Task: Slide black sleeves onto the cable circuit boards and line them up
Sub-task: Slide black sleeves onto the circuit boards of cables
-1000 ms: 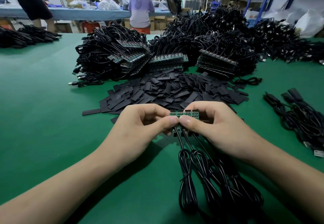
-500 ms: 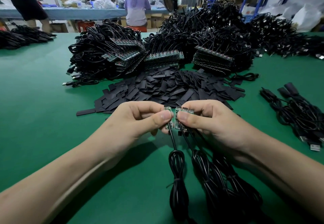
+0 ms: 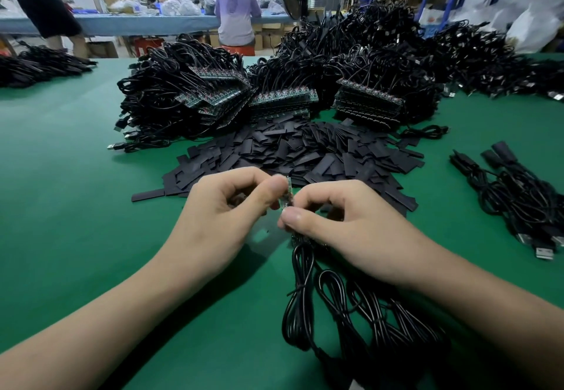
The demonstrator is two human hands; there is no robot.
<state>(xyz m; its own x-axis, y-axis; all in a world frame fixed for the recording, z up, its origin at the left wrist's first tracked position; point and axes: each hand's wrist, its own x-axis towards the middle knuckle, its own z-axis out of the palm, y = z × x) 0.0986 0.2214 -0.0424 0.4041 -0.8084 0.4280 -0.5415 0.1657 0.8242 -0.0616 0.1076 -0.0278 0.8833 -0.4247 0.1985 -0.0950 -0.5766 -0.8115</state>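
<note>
While thumb-to-thumb — hands on boards

Bright, even overhead light, no harsh glare. Soft shadows on flat green table mat under left hand & forearms. Small green circuit board at fingertips motion-blurred. Wide-angle bend at edges; bkgd soft, far end overexposed.
</note>
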